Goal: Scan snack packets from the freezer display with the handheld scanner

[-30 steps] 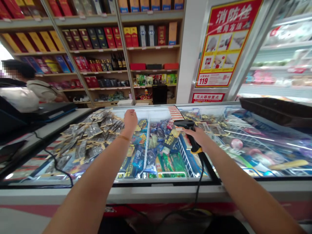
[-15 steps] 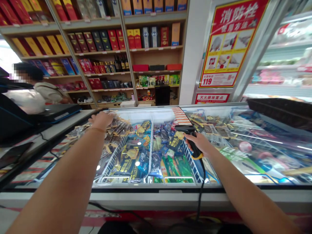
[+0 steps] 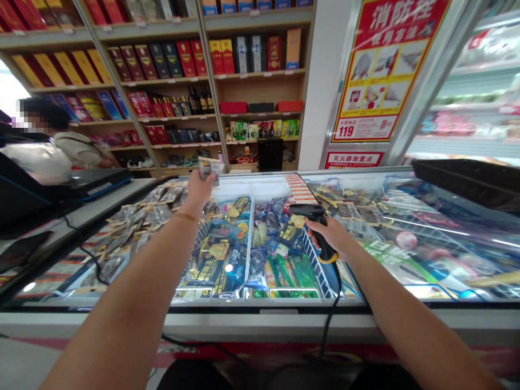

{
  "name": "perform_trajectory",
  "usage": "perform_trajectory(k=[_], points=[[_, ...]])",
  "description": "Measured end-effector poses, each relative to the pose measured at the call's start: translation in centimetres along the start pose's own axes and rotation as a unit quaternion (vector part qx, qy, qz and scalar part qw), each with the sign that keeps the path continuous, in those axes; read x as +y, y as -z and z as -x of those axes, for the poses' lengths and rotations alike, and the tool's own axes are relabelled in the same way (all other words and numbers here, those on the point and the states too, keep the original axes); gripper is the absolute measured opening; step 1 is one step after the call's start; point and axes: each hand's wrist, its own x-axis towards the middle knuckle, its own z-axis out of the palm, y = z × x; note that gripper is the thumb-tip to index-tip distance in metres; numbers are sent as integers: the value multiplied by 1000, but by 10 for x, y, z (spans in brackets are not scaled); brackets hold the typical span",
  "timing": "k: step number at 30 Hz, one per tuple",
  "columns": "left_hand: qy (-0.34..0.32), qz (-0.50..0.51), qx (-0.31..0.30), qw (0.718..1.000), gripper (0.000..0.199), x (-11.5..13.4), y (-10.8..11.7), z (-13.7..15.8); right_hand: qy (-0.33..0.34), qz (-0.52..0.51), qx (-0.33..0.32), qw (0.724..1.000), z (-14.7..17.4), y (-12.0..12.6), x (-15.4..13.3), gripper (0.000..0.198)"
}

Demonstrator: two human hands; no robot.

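Observation:
Pinched in my left hand (image 3: 199, 188) is a small snack packet (image 3: 209, 170), held up above the far edge of the chest freezer (image 3: 260, 301). Below and left of that hand, many similar packets (image 3: 158, 214) lie in a spread on the glass top. My right hand (image 3: 331, 238) grips a black barcode scanner (image 3: 314, 219) with a yellow-orange base, and its cord hangs down over the front edge. Under the scanner, wire baskets hold dark ice cream packs (image 3: 215, 260) and green ones (image 3: 286, 273). A striped orange and white sheet (image 3: 300, 189) lies just behind the scanner.
A dark tray (image 3: 467, 184) rests at the right end of the freezer. On the left stands a counter with a black device (image 3: 95, 184); a person (image 3: 73, 143) is beyond it. Shelves of boxes (image 3: 162, 59) line the back wall, beside a red poster (image 3: 385, 70).
My left hand has come up and right from the packet pile with one packet, uncovering more of the pile. My right hand keeps the scanner nearly in place.

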Motion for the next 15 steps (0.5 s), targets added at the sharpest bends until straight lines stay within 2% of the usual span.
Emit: perform_trajectory(k=[2,4,7,9,15], points=[[57,126,-50,989,20,11,-29,27,12,4,9,1000,3,-3,0,32],[115,239,-95,959,18,20,-58,57,20,21,12,1000,7,-5,0,33],[134,273,-123,945,15,28,-94,98,28,59,1,998,12,-6,1,34],[138,285,-129,940,14,30,-110,116,32,77,-1,996,13,-5,2,34],[129,276,-136,943,9,24,-128,130,51,81,-10,995,17,-4,2,32]])
